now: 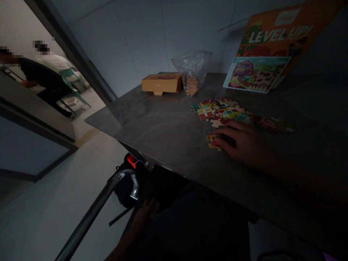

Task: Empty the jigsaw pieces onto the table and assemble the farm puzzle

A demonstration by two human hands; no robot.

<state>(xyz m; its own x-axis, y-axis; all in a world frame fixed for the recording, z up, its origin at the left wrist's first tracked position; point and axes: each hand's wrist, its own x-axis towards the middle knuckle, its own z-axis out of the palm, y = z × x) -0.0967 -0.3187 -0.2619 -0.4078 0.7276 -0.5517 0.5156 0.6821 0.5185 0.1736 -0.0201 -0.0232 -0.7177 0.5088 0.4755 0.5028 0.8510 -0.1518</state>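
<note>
1. Dark clothing (201, 224) covers the person's lap, closest of all, below the edge of the worktop (152, 123).
2. Left hand (150, 207) is low beside that lap, under the worktop's edge; it is too dark to tell how far its grip is open or whether it has hold of anything.
3. Grey metal tube (89, 214) slants up from the bottom edge, its curved end in front of a black bag (123, 195) with a bright red patch, above the pale floor (67, 195).
4. Right hand (241, 139) reaches over the worktop from the right. Its grip is part open, with a gap between thumb and forefinger; the fingertips touch a small puzzle piece (210, 140). Whether they pinch it or only press on it, I cannot tell.
5. Just beyond that piece, a loose pile of puzzle pieces (228, 112) spreads across the worktop, partly hidden by the hand.
6. Farther back stand a yellow-orange box (160, 84) and, just beside it, a clear plastic bag (191, 59) with orange contents; to the right, a farm picture card (257, 76) leans before an orange "LEVEL UP!" package (285, 32).
7. Behind rises a panelled wall (136, 29).
8. Farthest off, through an opening at left, are two people, one in a dark top (45, 74), one in a light top (56, 62).
</note>
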